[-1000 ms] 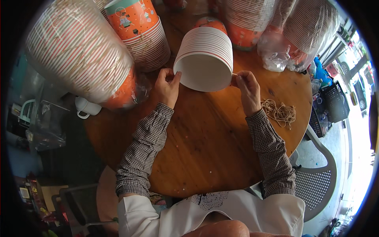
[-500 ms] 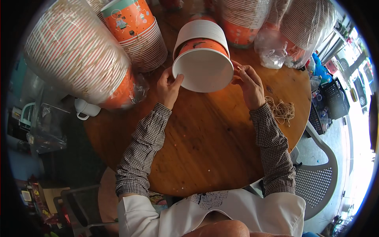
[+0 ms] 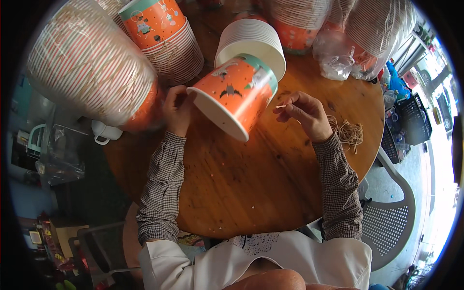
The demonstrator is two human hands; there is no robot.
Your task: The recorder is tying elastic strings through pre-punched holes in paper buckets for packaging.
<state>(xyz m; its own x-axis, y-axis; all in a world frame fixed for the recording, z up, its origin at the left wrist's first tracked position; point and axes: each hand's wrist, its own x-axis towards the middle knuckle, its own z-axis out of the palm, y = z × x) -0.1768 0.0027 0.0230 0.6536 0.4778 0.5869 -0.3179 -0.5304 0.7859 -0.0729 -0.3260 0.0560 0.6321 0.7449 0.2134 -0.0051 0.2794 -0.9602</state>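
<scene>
My left hand (image 3: 177, 110) grips an orange paper bucket (image 3: 237, 93) by its white rim, thumb and fingers closed on the edge. The bucket is tilted on its side above the table, its printed wall and green band in view. To its right, my right hand (image 3: 307, 114) pinches a short pale strand (image 3: 281, 106), apart from the bucket; it looks like twine. Just behind the bucket a stack of nested paper buckets (image 3: 251, 36) lies with its white open end toward me. A loose tangle of twine (image 3: 349, 134) rests beside my right wrist.
Tall plastic-wrapped bucket stacks (image 3: 92, 63) stand at the left, with an orange-topped stack (image 3: 171, 48) beside them. More wrapped stacks (image 3: 374, 36) fill the back right. A white mug (image 3: 105, 131) is by the left edge of the round wooden table (image 3: 241, 188). A grey chair (image 3: 386, 222) stands at the right.
The bucket has come away from the front of the stack, swung toward me and turned sideways. My left hand moved left with it; my right hand let go of its side and drew back slightly.
</scene>
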